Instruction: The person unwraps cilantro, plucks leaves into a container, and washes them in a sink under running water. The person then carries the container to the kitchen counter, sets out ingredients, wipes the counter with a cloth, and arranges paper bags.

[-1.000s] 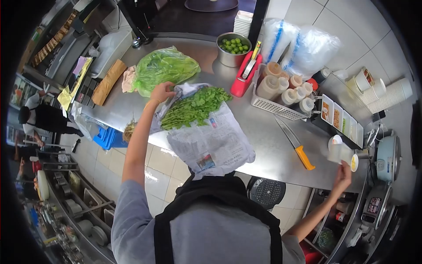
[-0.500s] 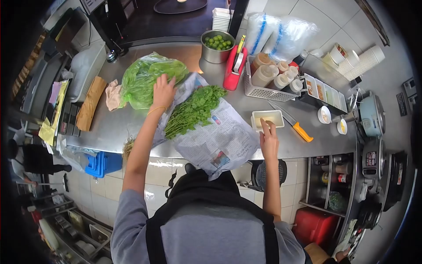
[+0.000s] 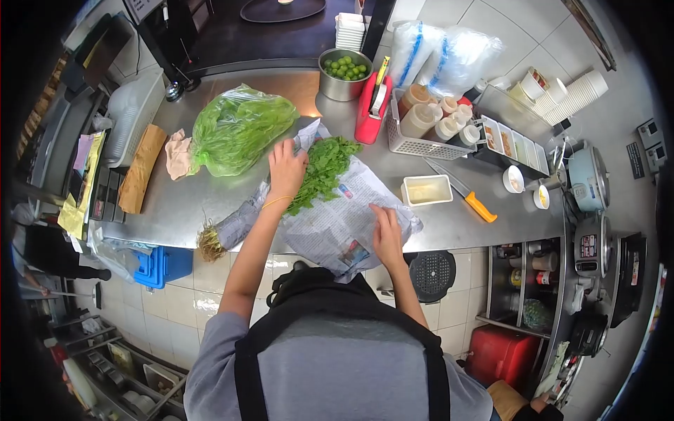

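Head view: newspaper lies on the steel worktop, coriander bunch on it, roots sticking out left, across the front edge.

– Grip?

Left hand sits over the coriander's left side, fingers curled down; can't tell if they pinch paper or stems. Right hand is at the paper's right part, fingers loosely bent; can't tell if that grip holds anything.

– Edges, room?

Paper overhangs the front edge toward the person. Right of it, bare steel runs between white tray and front edge; orange-handled knife lies just past the tray. Behind the leaf tips, red tape dispenser bounds that side. Bag of greens is just beyond the left hand. More bare steel between bag and front edge, left.

– Delta vs half a second ago?

Right hand was at the tray, now over the paper; tray unmoved. Left hand was on the bag's side, now down over the coriander. Roots show fully; forearm half hid them then.
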The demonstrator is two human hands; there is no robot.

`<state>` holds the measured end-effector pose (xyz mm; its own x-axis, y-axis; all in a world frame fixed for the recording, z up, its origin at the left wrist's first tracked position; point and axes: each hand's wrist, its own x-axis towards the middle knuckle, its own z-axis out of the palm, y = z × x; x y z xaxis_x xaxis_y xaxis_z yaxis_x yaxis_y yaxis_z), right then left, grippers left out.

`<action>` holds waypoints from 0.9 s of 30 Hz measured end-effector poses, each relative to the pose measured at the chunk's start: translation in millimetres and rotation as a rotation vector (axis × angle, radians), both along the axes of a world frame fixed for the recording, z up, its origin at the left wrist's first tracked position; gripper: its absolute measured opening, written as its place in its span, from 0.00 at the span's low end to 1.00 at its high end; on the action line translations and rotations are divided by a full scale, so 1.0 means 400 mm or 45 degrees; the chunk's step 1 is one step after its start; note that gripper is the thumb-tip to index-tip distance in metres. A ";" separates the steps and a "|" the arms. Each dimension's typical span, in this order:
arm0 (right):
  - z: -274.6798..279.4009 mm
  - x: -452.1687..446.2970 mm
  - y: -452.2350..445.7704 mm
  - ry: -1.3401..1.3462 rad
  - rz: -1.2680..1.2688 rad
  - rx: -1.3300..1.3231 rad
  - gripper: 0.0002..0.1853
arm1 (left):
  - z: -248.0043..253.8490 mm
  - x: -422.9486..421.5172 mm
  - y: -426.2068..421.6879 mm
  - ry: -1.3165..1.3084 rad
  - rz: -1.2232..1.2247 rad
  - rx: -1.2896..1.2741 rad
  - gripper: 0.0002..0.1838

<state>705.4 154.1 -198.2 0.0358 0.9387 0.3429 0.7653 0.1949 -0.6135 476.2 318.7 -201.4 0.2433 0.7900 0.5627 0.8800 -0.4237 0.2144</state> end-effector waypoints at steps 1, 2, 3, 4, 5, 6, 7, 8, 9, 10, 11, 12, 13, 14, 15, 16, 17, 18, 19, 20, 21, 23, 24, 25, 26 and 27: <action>0.004 -0.003 0.002 0.013 0.008 -0.019 0.21 | -0.009 0.002 0.005 0.013 0.000 -0.051 0.07; 0.008 -0.005 0.005 0.025 0.018 -0.036 0.21 | -0.017 0.003 0.009 0.024 0.002 -0.100 0.09; 0.011 -0.006 0.007 0.036 0.028 -0.051 0.22 | -0.011 0.004 0.007 0.031 0.002 -0.118 0.08; 0.011 -0.010 0.010 0.032 0.046 -0.049 0.22 | -0.004 0.004 0.005 0.037 0.003 -0.136 0.08; 0.011 -0.017 0.012 0.027 0.063 -0.048 0.22 | 0.001 0.004 0.003 0.042 0.005 -0.156 0.08; 0.011 -0.022 0.011 0.022 0.080 -0.048 0.22 | -0.001 0.004 0.001 0.022 -0.009 -0.152 0.07; 0.012 -0.023 0.011 0.015 0.096 -0.045 0.21 | 0.000 0.004 0.000 0.002 -0.024 -0.146 0.06; 0.012 -0.026 0.013 0.010 0.112 -0.042 0.21 | 0.000 0.002 0.002 -0.017 -0.039 -0.140 0.05; 0.013 -0.028 0.015 0.006 0.126 -0.038 0.21 | 0.006 -0.001 0.001 -0.041 -0.059 -0.206 0.05; 0.016 -0.028 0.016 0.002 0.122 -0.032 0.20 | 0.011 -0.006 -0.004 -0.064 -0.081 -0.273 0.05; 0.020 -0.028 0.018 -0.001 0.118 -0.027 0.20 | 0.016 -0.012 -0.008 -0.087 -0.104 -0.341 0.05; 0.022 -0.027 0.017 -0.005 0.111 -0.023 0.20 | 0.019 -0.021 -0.011 -0.141 -0.167 -0.376 0.05; 0.023 -0.025 0.016 0.010 0.107 -0.022 0.20 | 0.021 -0.035 -0.012 -0.196 -0.230 -0.412 0.05; 0.025 -0.025 0.018 0.025 0.104 -0.018 0.20 | 0.027 -0.050 -0.011 -0.252 -0.293 -0.446 0.06; 0.027 -0.022 0.020 0.037 0.102 -0.014 0.20 | 0.036 -0.065 -0.014 -0.302 -0.353 -0.460 0.06; 0.030 -0.020 0.023 0.057 0.104 -0.010 0.19 | 0.047 -0.081 -0.022 -0.352 -0.411 -0.473 0.06; 0.032 -0.022 0.027 0.079 0.107 -0.005 0.18 | 0.058 -0.093 -0.029 -0.403 -0.467 -0.487 0.07; 0.037 -0.025 0.032 0.100 0.112 -0.001 0.17 | 0.069 -0.103 -0.037 -0.413 -0.474 -0.511 0.07; 0.042 -0.028 0.042 0.184 0.124 0.008 0.16 | 0.080 -0.112 -0.046 -0.423 -0.478 -0.535 0.07; 0.048 -0.032 0.056 0.270 0.137 0.017 0.15 | 0.084 -0.117 -0.052 -0.432 -0.481 -0.560 0.07; 0.056 -0.039 0.071 0.356 0.149 0.026 0.14 | 0.084 -0.118 -0.055 -0.428 -0.482 -0.565 0.07; 0.084 -0.068 0.106 0.412 0.117 0.167 0.13 | 0.081 -0.117 -0.061 -0.422 -0.484 -0.573 0.07; 0.099 -0.084 0.125 0.437 0.101 0.241 0.13 | 0.078 -0.113 -0.061 -0.407 -0.488 -0.558 0.07; 0.112 -0.101 0.141 0.393 0.149 0.251 0.13 | 0.072 -0.107 -0.061 -0.394 -0.492 -0.542 0.07; 0.123 -0.117 0.155 0.348 0.196 0.260 0.12 | 0.067 -0.101 -0.062 -0.381 -0.497 -0.526 0.07; 0.129 -0.126 0.166 0.303 0.243 0.268 0.11 | 0.065 -0.096 -0.064 -0.374 -0.496 -0.533 0.07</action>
